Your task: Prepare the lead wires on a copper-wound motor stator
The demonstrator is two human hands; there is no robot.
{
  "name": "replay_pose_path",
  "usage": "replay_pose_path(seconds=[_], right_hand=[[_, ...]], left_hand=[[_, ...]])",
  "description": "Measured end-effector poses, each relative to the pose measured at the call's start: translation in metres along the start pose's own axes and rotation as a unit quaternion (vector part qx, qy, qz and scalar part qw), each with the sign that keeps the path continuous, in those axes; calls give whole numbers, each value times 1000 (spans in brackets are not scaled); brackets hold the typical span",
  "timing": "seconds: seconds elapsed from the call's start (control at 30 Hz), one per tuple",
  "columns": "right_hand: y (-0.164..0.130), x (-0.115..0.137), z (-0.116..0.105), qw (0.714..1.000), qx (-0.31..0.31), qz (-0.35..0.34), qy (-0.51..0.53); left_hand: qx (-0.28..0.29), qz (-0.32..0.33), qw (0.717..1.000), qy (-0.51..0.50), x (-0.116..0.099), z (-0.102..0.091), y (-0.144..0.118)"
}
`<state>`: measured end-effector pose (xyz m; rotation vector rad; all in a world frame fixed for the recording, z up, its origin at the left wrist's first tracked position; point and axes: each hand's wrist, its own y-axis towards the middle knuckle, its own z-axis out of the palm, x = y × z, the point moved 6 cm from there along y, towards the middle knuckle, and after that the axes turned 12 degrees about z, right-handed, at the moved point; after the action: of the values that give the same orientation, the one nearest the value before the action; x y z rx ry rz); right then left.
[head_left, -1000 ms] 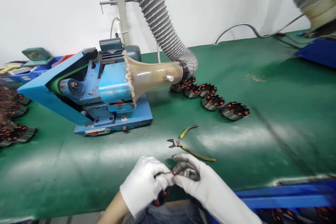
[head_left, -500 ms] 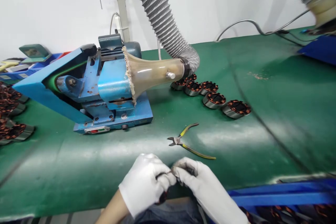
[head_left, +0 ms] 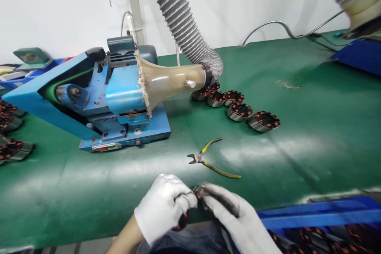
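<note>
My left hand [head_left: 166,206], in a white glove, is closed around a motor stator [head_left: 181,222]; only a dark and copper-coloured part of it shows below the fingers. From its top, copper wire ends [head_left: 198,191] stick out between the two hands. My right hand [head_left: 229,210], also gloved and darkly stained along the fingers, has its fingertips and thumb closed on these wire ends. Just beyond the hands, diagonal cutters [head_left: 197,158] with yellow-green handles lie on the green bench with their jaws apart.
A blue belt-driven machine [head_left: 125,91] with a grey ducting hose [head_left: 181,16] stands at the back left. Several stators [head_left: 263,122] sit in a staggered row right of it, others [head_left: 18,151] at far left. A blue crate [head_left: 321,214] holds more at lower right.
The right fingers have straightened and spread a little at the wire ends, which now show more. The left hand keeps its grip on the stator. The view has shifted slightly.
</note>
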<state>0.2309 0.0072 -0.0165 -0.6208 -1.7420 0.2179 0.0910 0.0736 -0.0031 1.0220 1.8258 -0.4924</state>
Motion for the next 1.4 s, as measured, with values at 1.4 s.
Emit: replay_pose_path(seconds=[1.4], right_hand=[[4,69,21,783,184,-382,-456]], left_hand=[[27,29,995,-90,-2,2,9]])
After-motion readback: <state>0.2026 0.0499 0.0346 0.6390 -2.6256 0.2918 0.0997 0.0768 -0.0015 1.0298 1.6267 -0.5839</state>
